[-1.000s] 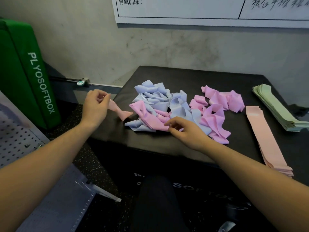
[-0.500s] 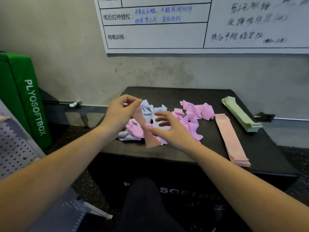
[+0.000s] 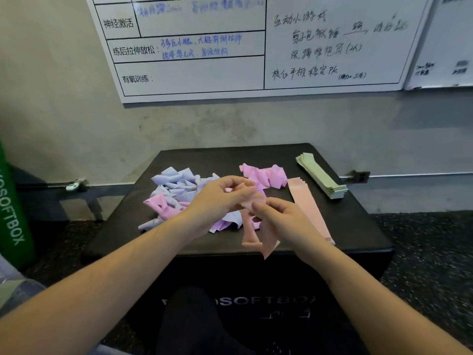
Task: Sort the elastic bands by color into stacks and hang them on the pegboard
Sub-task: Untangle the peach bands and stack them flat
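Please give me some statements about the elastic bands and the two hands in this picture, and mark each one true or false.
1. Both hands hold one peach band above the black box. True: the left hand and the right hand both grip it.
2. The green stack lies at the left edge of the box. False: it lies at the far right.
3. A flat peach stack lies between the green stack and the loose pile. True.
4. The loose pile holds only blue bands. False: it holds blue and pink bands mixed.
5. The green stack is crumpled. False: its bands lie flat and aligned.
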